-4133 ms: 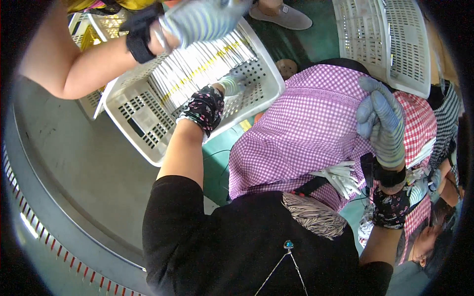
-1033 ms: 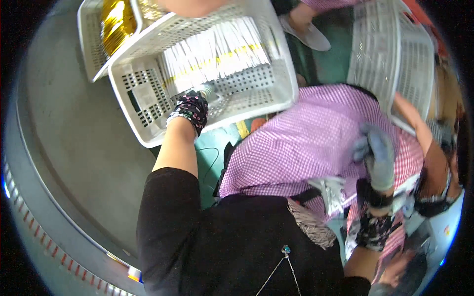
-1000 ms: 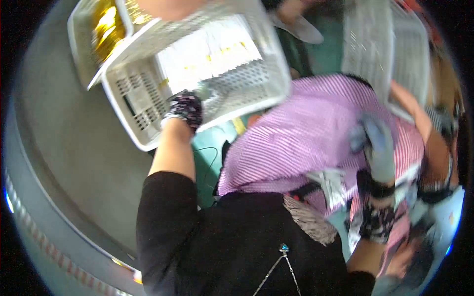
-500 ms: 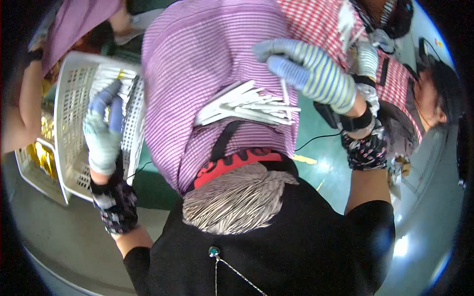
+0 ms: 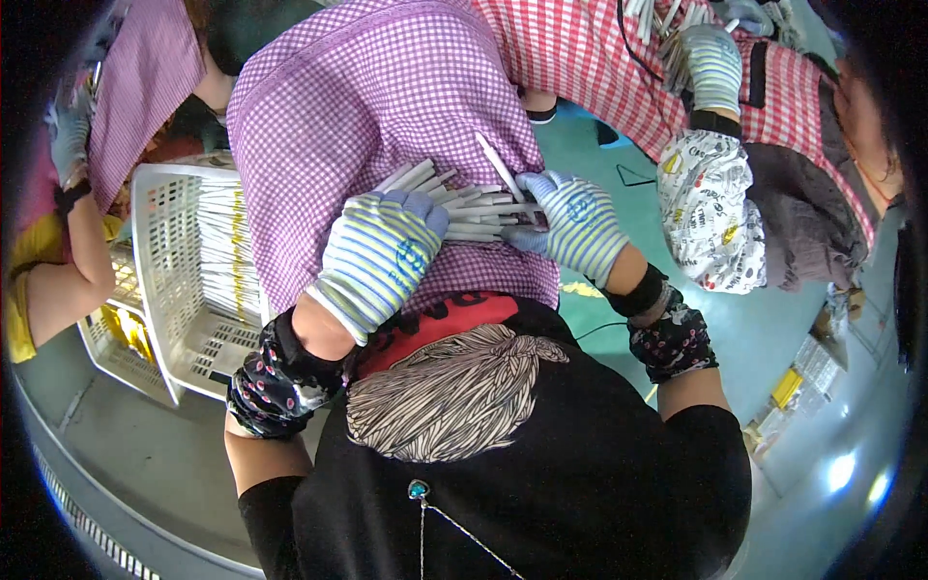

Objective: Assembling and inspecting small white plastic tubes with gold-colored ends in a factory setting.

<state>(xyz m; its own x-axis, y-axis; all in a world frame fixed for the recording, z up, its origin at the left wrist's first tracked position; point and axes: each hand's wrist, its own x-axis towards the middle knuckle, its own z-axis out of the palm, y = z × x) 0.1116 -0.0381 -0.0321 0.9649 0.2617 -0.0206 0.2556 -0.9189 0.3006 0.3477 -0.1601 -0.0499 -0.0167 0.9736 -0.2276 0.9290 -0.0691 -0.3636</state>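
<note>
A loose pile of slim white pen-like sticks point(image 5: 474, 211) lies on the purple checked apron point(image 5: 387, 106) over my lap. My left hand point(image 5: 379, 253), in a striped glove, is curled over the left part of the pile, its fingertips hidden among the sticks. At the pile's right end, my right hand point(image 5: 578, 222) in a matching glove has its thumb and fingers closed around stick ends. One pointed white stick point(image 5: 498, 166) slants up and left from beside the right fingers. How many sticks each hand grips is hidden.
To my left stands a white plastic basket point(image 5: 155, 251) with rows of white sticks, beside a lower basket point(image 5: 150, 372) holding yellow items. A co-worker's gloved hand point(image 5: 713, 72) holds white sticks at the upper right. Another person's arm point(image 5: 72, 280) is at the far left.
My left hand has come from above the white basket to the pile on my lap. My right hand has moved down to the pile's right end and closed. The view has shifted slightly.
</note>
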